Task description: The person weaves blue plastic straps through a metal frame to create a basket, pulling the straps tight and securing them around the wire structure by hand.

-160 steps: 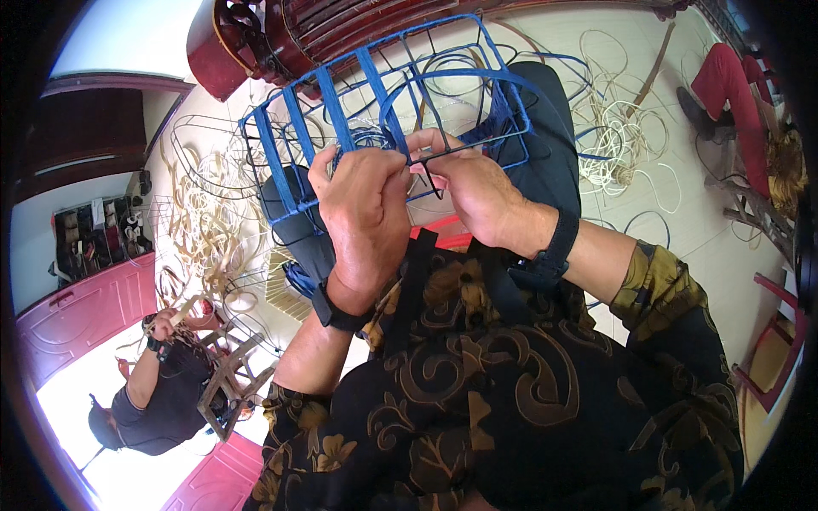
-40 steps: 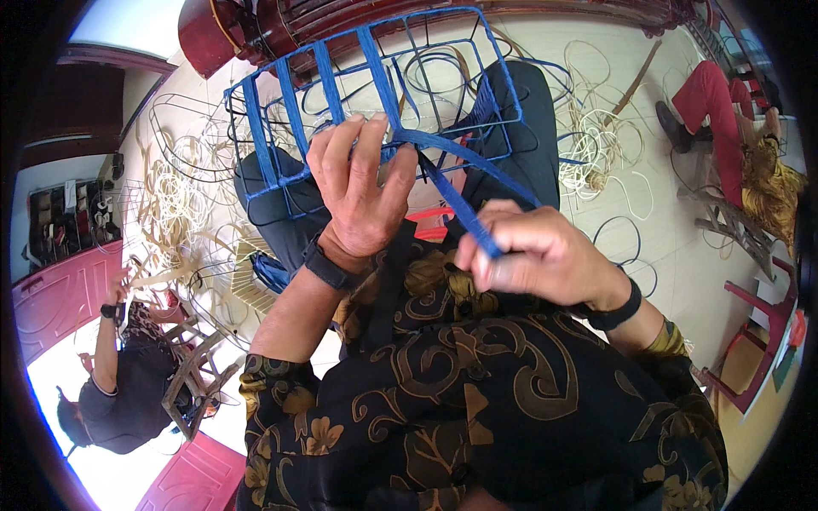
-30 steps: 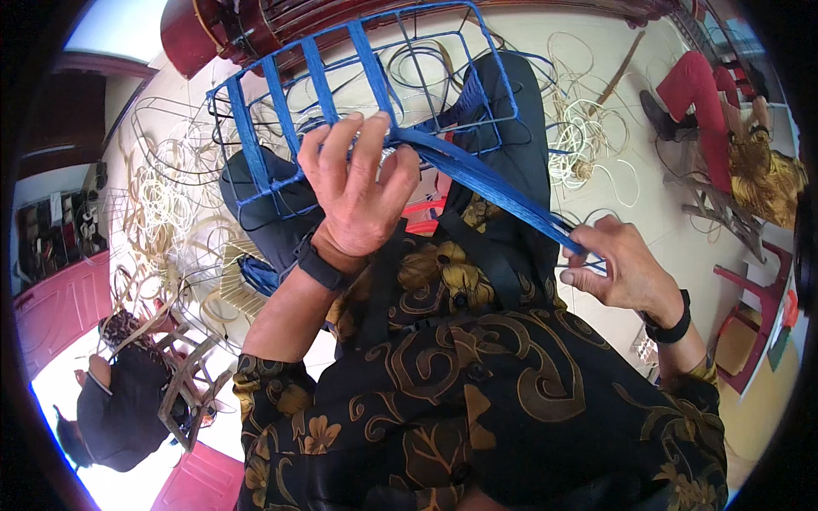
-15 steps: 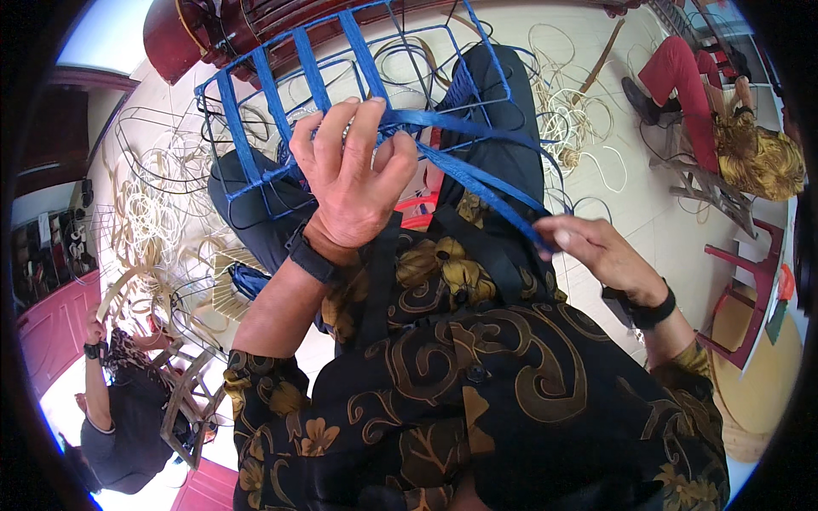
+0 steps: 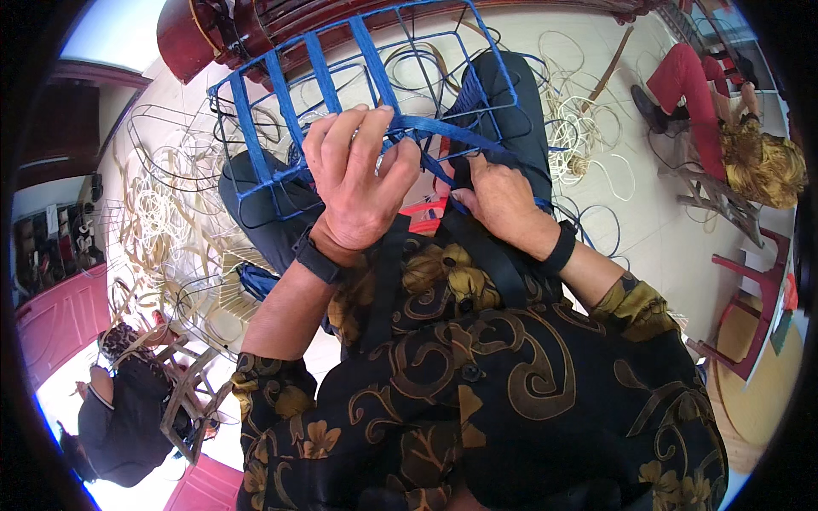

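A wire basket frame (image 5: 317,66), partly wrapped with flat blue bands, rests across my dark-trousered knees (image 5: 528,136). My left hand (image 5: 358,192) is curled over the frame's near bar, its fingertips pressed on the blue wrapping. Loose blue strands (image 5: 447,129) run rightward from there. My right hand (image 5: 503,200), just right of and below my left, is bent round blue strand beneath the frame's near right part; its fingertips are partly hidden. Something red shows between my knees, behind the hands.
Tangled pale strips and cords (image 5: 158,192) cover the floor at left, with more cord (image 5: 571,128) at right. Carved dark-red furniture (image 5: 183,47) stands beyond the frame. One co-worker (image 5: 119,426) sits lower left beside a wooden stool; another (image 5: 699,111), in red trousers, sits at upper right.
My right hand pulled the blue strands out to the lower right, then moved back up and left toward the frame. My left hand stays on the near bar.
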Motion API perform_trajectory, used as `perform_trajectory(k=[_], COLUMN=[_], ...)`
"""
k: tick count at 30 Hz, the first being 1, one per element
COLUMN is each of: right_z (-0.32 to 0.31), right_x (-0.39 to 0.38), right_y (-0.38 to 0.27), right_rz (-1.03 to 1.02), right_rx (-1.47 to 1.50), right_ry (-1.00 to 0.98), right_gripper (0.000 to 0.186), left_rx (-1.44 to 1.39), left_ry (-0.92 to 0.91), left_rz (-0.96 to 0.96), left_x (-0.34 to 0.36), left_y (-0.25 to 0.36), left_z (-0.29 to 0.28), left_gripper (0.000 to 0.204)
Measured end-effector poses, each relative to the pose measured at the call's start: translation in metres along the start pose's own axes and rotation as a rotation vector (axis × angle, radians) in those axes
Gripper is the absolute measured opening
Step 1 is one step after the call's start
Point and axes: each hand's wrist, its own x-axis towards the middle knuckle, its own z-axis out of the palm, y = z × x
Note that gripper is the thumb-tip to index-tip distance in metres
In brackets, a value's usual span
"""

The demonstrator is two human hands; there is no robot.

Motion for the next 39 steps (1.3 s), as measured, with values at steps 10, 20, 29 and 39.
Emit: perform_trajectory(k=[10, 20, 29, 39], right_z=[-0.047, -0.073, -0.073, -0.047], right_x=[-0.075, -0.297, -0.036, -0.004], right_y=[0.119, 0.287, 0.009, -0.031], right_rz=[0.173, 0.711, -0.19, 0.014], right_rx=[-0.089, -0.219, 0.592, 0.88], right_ry=[-0.095, -0.627, 0.12, -0.164], right_gripper=[0.028, 0.023, 0.027, 0.028], left_rx=[-0.002, -0.019, -0.034, 0.017], left_ry=[0.012, 0.018, 0.022, -0.002], left_rz=[-0.007, 0.01, 0.015, -0.025], left_x=[-0.002, 0.003, 0.002, -0.004], left_y=[-0.001, 0.001, 0.0, 0.003], left_z=[0.0, 0.002, 0.001, -0.004], left_gripper=[0.022, 0.023, 0.022, 0.025])
